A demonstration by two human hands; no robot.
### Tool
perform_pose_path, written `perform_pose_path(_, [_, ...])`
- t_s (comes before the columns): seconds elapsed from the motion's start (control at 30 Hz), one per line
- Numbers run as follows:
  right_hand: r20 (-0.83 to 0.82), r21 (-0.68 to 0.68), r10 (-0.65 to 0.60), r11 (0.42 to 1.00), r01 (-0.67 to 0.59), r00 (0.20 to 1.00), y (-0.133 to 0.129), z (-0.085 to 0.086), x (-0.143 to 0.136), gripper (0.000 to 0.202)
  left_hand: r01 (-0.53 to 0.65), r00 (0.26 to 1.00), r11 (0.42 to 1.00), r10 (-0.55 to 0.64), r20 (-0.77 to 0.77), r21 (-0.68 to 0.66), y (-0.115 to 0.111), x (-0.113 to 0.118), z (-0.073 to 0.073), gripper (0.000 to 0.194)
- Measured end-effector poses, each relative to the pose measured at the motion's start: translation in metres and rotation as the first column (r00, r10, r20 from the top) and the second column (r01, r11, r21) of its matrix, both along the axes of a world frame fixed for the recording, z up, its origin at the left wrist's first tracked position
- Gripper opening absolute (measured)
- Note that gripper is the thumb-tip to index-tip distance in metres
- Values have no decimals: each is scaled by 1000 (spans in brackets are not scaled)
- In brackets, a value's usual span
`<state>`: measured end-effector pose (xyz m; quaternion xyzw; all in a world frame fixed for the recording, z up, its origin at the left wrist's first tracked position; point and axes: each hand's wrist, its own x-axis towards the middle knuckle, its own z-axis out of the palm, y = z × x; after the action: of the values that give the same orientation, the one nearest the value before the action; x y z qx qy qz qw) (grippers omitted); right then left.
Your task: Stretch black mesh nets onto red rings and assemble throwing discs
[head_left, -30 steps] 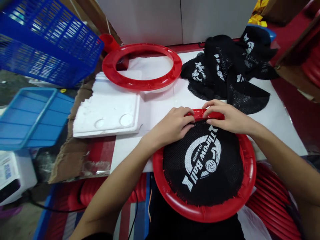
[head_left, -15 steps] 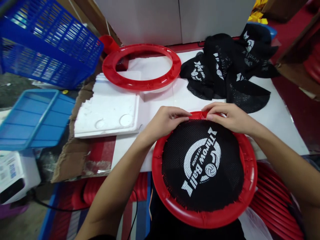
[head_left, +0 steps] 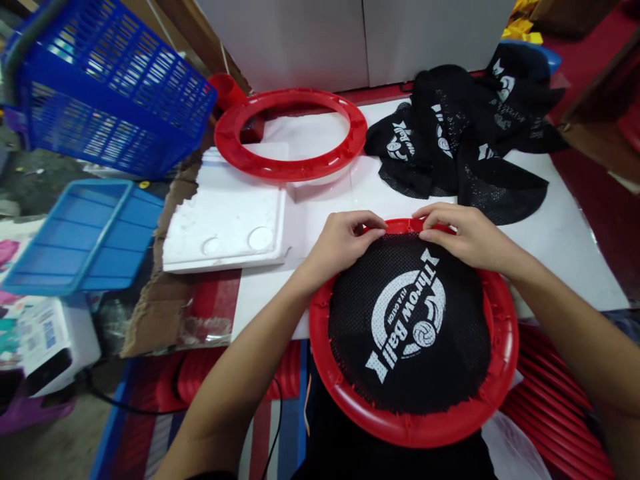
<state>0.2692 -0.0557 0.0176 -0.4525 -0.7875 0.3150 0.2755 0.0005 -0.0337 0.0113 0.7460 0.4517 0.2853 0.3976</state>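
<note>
A red plastic ring (head_left: 415, 430) rests tilted against my lap and the table's front edge. Stretched across its opening is a round black mesh net (head_left: 425, 380) printed in white with "Throw Ball". My left hand (head_left: 353, 237) pinches the far rim of the ring at the net's edge, thumb and fingers together. Just to its right, my right hand (head_left: 457, 230) grips the same rim, also with thumb and fingers closed. A short stretch of red rim shows between the two hands. The undersides of the fingers are hidden.
Another red ring (head_left: 293, 172) lies on a white foam block (head_left: 225, 220). Black mesh nets (head_left: 445, 133) are heaped at the back right. A blue basket (head_left: 115, 93) and a light blue bin (head_left: 80, 233) stand left. Stacked red rings (head_left: 555, 400) sit below right.
The view has shifted slightly, so the surroundings appear a little further right. Both hands stay on the far rim, with slight finger movement and a slightly wider gap between them.
</note>
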Motion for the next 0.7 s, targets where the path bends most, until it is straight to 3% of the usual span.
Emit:
perform_pose_path(0.17, [-15,-49,-80,996,79,997,3,-1,-7,17,71,997,997,-73,-39,-41,6,-7,5,13])
perform_pose_path(0.3, [28,-88,-57,994,59,998,9,-1,-8,18,85,996,995,-85,-3,-49,8,-10,6,13])
perform_pose_path(0.47, [127,-58,-63,996,71,990,12,2,-10,13,212,968,963,-184,-170,165,1,6,13,17])
perform_pose_path(0.57, [69,5,21,1000,-21,997,11,2,-19,19,256,952,936,-201,-233,240,-2,15,15,12])
perform_pose_path(0.7, [28,9,114,993,-114,993,9,-1,-31,12,177,983,979,-169,-73,107,2,14,10,8])
